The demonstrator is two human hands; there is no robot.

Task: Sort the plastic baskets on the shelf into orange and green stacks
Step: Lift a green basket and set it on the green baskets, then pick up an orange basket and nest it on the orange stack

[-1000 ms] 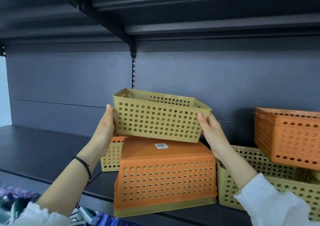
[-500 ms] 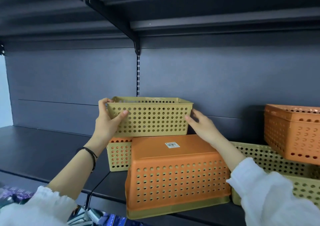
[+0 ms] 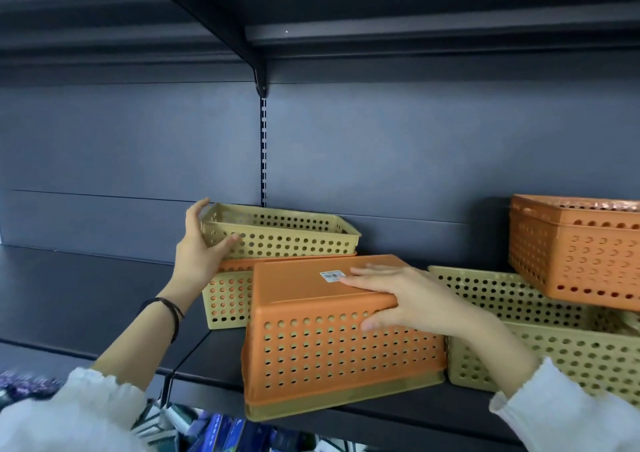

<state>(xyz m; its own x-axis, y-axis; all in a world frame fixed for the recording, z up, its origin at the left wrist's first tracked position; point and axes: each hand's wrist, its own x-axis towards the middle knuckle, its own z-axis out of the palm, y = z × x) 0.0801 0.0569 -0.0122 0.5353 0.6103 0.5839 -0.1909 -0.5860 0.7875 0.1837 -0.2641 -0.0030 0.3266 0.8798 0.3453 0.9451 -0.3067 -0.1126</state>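
Note:
A green basket [image 3: 287, 235] sits on top of a nested pile at the back of the shelf, above an orange basket [image 3: 239, 265] inside another green one [image 3: 225, 302]. My left hand [image 3: 202, 247] grips the left corner of the top green basket. In front stands an upturned orange basket [image 3: 332, 344] with a barcode label, over a green basket whose rim [image 3: 343, 399] shows below it. My right hand [image 3: 408, 297] lies across the upturned basket's top right edge, thumb on its front wall.
At the right, a big green basket [image 3: 540, 340] carries a tilted orange basket [image 3: 581, 254]. The dark shelf [image 3: 86, 299] stretches away to the left. Another shelf board [image 3: 381, 8] hangs overhead. Packaged goods [image 3: 214, 432] show below the front edge.
The green basket came down from above the upturned orange one and now rests on the rear pile. My right hand left it and landed on the upturned orange basket.

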